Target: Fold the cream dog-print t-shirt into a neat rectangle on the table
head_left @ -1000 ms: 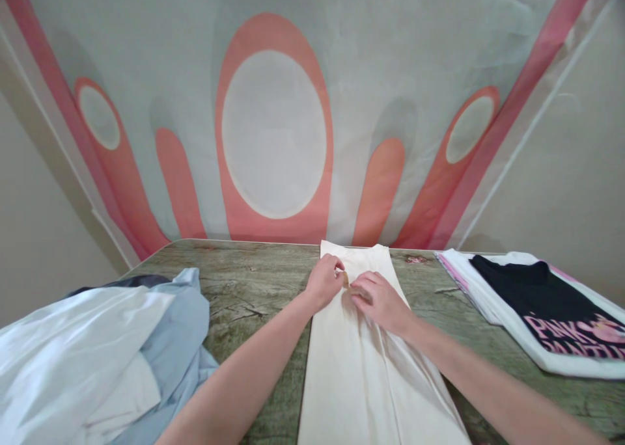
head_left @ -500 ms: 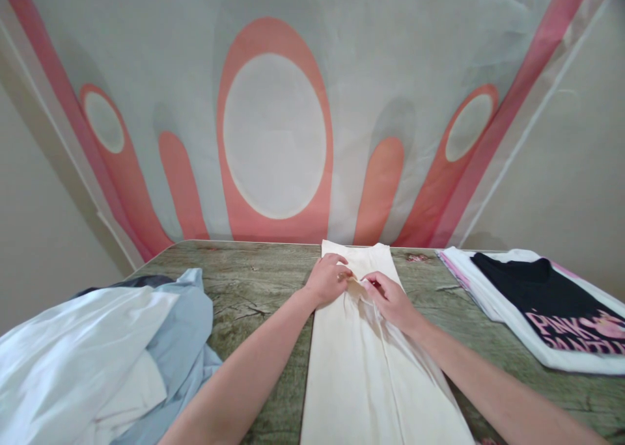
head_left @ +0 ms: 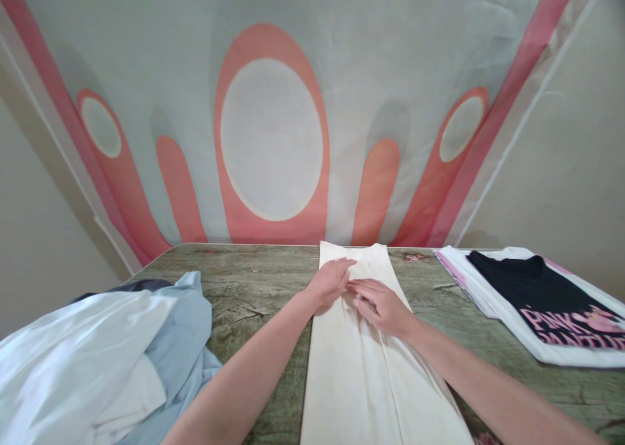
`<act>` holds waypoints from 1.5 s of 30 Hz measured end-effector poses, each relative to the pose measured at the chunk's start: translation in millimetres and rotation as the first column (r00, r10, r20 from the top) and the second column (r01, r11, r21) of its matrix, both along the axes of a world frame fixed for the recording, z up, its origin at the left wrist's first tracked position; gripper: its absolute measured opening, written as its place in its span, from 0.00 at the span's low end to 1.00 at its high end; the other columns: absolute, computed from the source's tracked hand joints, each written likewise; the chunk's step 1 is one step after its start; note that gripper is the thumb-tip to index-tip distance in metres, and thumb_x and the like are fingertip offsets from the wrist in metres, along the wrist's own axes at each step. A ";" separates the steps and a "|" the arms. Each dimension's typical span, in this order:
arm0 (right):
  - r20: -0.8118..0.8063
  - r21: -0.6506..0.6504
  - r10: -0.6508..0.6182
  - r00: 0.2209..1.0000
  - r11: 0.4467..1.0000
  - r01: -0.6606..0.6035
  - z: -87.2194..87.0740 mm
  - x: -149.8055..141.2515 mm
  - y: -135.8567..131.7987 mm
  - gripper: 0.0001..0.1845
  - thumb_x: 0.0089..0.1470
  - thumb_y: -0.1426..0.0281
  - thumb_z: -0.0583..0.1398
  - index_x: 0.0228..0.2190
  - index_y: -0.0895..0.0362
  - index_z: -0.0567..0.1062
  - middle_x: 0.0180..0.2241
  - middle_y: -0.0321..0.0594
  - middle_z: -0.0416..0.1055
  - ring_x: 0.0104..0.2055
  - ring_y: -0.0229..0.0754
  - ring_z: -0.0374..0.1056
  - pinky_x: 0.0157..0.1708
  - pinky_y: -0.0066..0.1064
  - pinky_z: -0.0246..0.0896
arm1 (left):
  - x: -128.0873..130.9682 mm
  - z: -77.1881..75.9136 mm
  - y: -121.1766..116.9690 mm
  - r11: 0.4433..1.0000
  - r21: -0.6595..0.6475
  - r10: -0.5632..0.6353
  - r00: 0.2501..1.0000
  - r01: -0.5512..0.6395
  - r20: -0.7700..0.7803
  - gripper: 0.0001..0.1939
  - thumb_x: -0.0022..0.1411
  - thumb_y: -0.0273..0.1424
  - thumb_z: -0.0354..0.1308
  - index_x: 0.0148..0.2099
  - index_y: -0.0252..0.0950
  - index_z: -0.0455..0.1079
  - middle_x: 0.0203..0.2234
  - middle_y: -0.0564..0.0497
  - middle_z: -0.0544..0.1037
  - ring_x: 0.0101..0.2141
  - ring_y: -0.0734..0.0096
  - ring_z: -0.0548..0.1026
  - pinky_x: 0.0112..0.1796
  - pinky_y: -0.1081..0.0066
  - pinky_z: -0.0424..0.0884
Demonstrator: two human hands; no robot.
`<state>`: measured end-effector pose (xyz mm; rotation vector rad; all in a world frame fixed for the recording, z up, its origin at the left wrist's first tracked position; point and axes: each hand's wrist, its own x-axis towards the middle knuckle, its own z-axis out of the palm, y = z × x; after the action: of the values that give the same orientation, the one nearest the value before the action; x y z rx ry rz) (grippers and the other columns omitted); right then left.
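Note:
A long cream garment, possibly trousers, lies lengthwise down the middle of the wooden table, its far end at the back edge. On its upper part rests my left hand, palm down with the fingers stretched to the right. My right hand is just nearer to me, its fingers reaching left towards the left hand and touching the cloth, the thumb held apart. Small creases run down from the spot where the hands meet. Neither hand grips the fabric visibly; part of the left fingertips' contact is hidden.
To the left is a loose heap of white and light blue clothes, with a dark piece behind. Folded T-shirts lie at the right, a black one with pink lettering on top. A patterned backdrop rises behind the wooden table.
Both hands were pinching the cloth between them. The fingers have since loosened and flattened; the right hand has shifted slightly left, and the gathered fold lies flatter.

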<state>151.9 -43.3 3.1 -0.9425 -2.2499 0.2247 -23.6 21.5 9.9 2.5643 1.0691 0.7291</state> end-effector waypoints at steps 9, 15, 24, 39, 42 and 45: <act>-0.097 -0.154 -0.111 0.989 0.983 0.096 -8.8 16.2 13.8 0.20 0.58 0.67 0.47 0.49 0.56 0.68 0.51 0.44 0.66 0.54 0.43 0.60 0.54 0.41 0.54 | -1.9 -7.7 0.2 0.983 -0.173 -0.085 0.985 0.059 -0.148 0.29 0.67 0.43 0.29 0.61 0.34 0.54 0.60 0.45 0.55 0.60 0.67 0.48 0.57 0.65 0.41; 0.200 -0.122 -0.213 0.956 0.963 0.240 -15.2 41.4 -7.2 0.28 0.57 0.61 0.48 0.57 0.59 0.58 0.60 0.45 0.50 0.62 0.46 0.45 0.59 0.45 0.42 | 1.5 -5.3 -8.2 0.999 -0.027 -0.039 0.942 0.031 -0.334 0.25 0.67 0.41 0.34 0.62 0.38 0.50 0.61 0.46 0.50 0.61 0.62 0.45 0.56 0.56 0.42; 0.397 -0.290 0.002 0.918 0.949 0.123 10.0 45.1 -97.0 0.32 0.58 0.54 0.46 0.60 0.54 0.50 0.62 0.42 0.45 0.63 0.46 0.39 0.60 0.46 0.34 | -12.3 19.8 -80.0 0.959 -0.020 -0.269 0.881 0.284 -0.389 0.21 0.66 0.30 0.39 0.59 0.39 0.56 0.60 0.47 0.55 0.58 0.64 0.53 0.55 0.63 0.51; 0.223 -0.381 0.027 0.974 0.923 0.061 17.9 84.9 -213.7 0.25 0.56 0.65 0.53 0.56 0.45 0.59 0.59 0.36 0.53 0.61 0.47 0.47 0.59 0.49 0.44 | -97.5 70.8 -236.4 0.883 -0.273 -0.460 0.817 0.381 -0.347 0.29 0.62 0.37 0.49 0.63 0.39 0.49 0.60 0.45 0.52 0.59 0.61 0.51 0.58 0.57 0.45; 0.201 -0.341 0.057 0.978 0.940 0.016 23.2 96.9 -223.6 0.23 0.54 0.71 0.54 0.51 0.44 0.66 0.55 0.35 0.60 0.58 0.45 0.54 0.57 0.44 0.51 | -103.6 79.0 -246.1 0.880 -0.254 -0.468 0.824 0.402 -0.320 0.22 0.60 0.29 0.49 0.57 0.40 0.58 0.56 0.49 0.62 0.56 0.67 0.60 0.57 0.64 0.51; 0.186 -0.299 0.152 0.971 0.950 -0.092 34.0 105.5 -232.1 0.25 0.51 0.77 0.56 0.49 0.43 0.68 0.52 0.34 0.64 0.56 0.43 0.58 0.57 0.39 0.54 | -107.5 83.4 -255.9 0.888 -0.212 -0.459 0.824 0.409 -0.332 0.19 0.59 0.23 0.48 0.53 0.41 0.62 0.51 0.51 0.68 0.52 0.70 0.65 0.56 0.67 0.54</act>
<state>257.4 -275.5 37.1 -1.0147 -2.5177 0.5470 -131.1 -234.4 93.2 2.7396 0.5442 0.0475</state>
